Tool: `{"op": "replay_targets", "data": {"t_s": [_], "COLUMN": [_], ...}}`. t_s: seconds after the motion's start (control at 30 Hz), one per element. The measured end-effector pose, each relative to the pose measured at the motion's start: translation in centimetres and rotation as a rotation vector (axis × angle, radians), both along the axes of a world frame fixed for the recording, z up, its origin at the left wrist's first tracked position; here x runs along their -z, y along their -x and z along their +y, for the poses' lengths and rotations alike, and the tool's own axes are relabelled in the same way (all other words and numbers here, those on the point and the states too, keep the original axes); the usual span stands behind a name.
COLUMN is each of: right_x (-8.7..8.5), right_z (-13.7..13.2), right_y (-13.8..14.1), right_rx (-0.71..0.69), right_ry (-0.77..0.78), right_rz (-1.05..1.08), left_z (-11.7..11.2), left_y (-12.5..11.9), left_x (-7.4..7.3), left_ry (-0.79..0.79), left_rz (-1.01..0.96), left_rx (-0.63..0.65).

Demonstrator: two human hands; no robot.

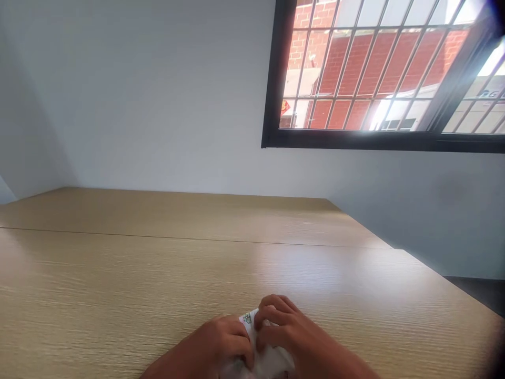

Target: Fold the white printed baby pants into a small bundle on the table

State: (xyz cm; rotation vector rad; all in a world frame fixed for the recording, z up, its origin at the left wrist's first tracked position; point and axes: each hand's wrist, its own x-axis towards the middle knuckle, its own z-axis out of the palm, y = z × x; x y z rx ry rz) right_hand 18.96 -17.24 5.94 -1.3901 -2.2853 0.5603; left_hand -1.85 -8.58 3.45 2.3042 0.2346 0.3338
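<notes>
Low in the head view, a crumpled white piece of cloth or paper [266,363] lies on the wooden table [118,279], with a small green printed mark [247,318] near its top. Its material is hard to tell. My left hand [216,342] presses in from the left, fingers curled over the white piece. My right hand [282,329] grips it from the right, and the fingertips of both hands nearly meet. Much of the piece is hidden under my fingers, and its lower part runs out of the frame.
The light oak-look tabletop has a straight seam across it, and its far and right edges are in view. A white wall [158,105] stands beyond it. A black-framed barred window [355,139] looks onto red brick at upper right. Dark floor [473,289] shows past the right edge.
</notes>
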Motion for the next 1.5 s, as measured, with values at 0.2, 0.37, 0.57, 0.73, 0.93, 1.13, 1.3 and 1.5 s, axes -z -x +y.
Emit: {"op": "replay_targets", "data": {"t_s": [0.2,0.37,0.57,0.73,0.93,1.13,1.3,1.5], "right_x": [0.9,1.4,0.8,1.4,1.7,0.8,0.9,2.4], "right_z": [0.9,0.9,0.7,0.2,-0.3,-1.1,0.7,1.5], "right_y": [-1.9,-1.7,-0.6,0.1,0.2,-0.5,-1.6,-2.7], "right_rx": [0.183,0.228,0.173,0.188,0.189,0.269,0.462,0.606], "right_ry": [-0.016,-0.035,0.025,-0.052,-0.023,0.304,0.181,-0.114], "right_rz": [-0.163,-0.228,-0.118,-0.001,0.068,0.565,0.823,0.501], "left_z": [1.7,2.6,2.0,0.8,1.1,1.7,2.4,1.9], "left_y": [1.8,1.9,1.4,1.2,1.6,1.8,1.2,1.2], "left_x": [1.0,1.2,0.7,0.5,1.7,1.5,0.3,0.9], "left_ry": [-0.172,-0.161,-0.104,-0.027,0.047,0.616,0.436,0.075], "left_rz": [0.247,0.295,0.317,0.316,0.088,-0.195,-0.22,-0.168], "left_rx": [-0.229,-0.166,-0.186,-0.234,-0.279,-0.243,-0.451,-0.484]}}
